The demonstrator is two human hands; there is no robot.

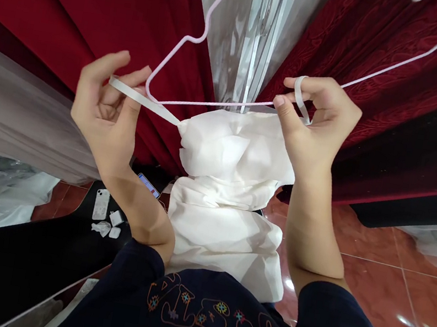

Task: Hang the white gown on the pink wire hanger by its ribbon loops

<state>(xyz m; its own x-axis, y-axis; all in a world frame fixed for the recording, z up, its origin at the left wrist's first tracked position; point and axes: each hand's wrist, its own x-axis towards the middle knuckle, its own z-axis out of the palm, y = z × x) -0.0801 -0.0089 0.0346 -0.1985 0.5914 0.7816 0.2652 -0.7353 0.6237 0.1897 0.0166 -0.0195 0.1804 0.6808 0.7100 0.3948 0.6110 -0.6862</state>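
A white garment hangs down in front of me by two thin white straps. My left hand pinches the left strap, pulled taut, next to the left shoulder of a pale pink wire hanger. My right hand has the right strap looped round its fingers and touches the hanger's bottom bar. The hanger rises above both hands; its hook is out of view.
Dark red garments hang on both sides, with a clear plastic cover between them. A grey cloth lies left. Phones and small white items rest on a black surface. Red floor tiles lie to the right.
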